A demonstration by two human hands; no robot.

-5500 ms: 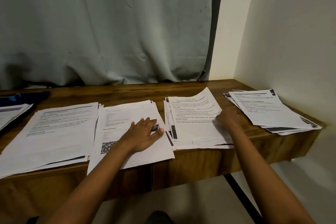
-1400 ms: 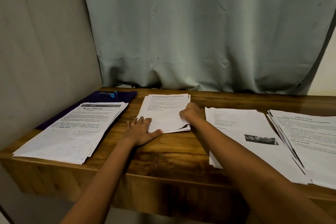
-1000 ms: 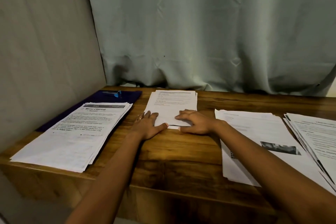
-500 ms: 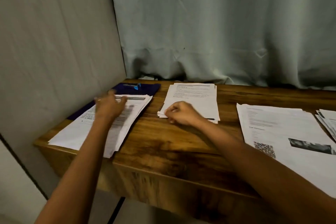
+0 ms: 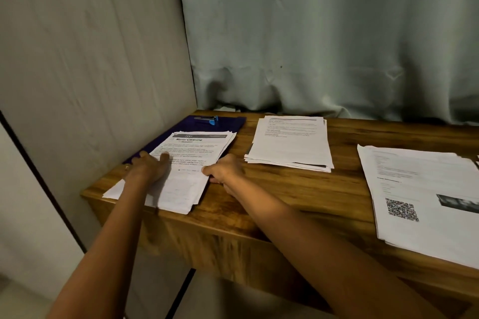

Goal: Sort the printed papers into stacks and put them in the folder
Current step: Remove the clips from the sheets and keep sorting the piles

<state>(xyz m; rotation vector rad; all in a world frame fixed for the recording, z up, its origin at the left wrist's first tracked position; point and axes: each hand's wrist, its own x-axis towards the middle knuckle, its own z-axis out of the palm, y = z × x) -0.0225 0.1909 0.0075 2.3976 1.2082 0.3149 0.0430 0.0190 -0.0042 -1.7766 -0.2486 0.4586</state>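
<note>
While half a second back the left hand (image 5: 149, 167) hung above the left stack (image 5: 193, 160), it now lies flat on it, fingers straight and spread, palm on the near-left part of the top sheet. A ring shows on one finger.

Right hand (image 5: 224, 171) has left the near corner of the middle stack (image 5: 290, 142) and crossed to the left stack's right edge. Fingers curled, knuckles up, thumb tip at the paper's edge. Whether it grips the sheets or only butts against them: cannot tell.

Left stack sits on the purple folder (image 5: 228, 123), top sheet headed "Mirror Cleaning"; its near end overhangs the front of the wooden desk (image 5: 298, 189). Folder lies open-faced against the side wall (image 5: 90, 59), blue clip (image 5: 208, 119) at its far end.

Middle stack now untouched, just right of the folder, sheets slightly fanned at the near edge. Right stack (image 5: 420, 189), with a QR code on top, lies well apart at the desk's right. Grey curtain (image 5: 324, 33) hangs behind.
</note>
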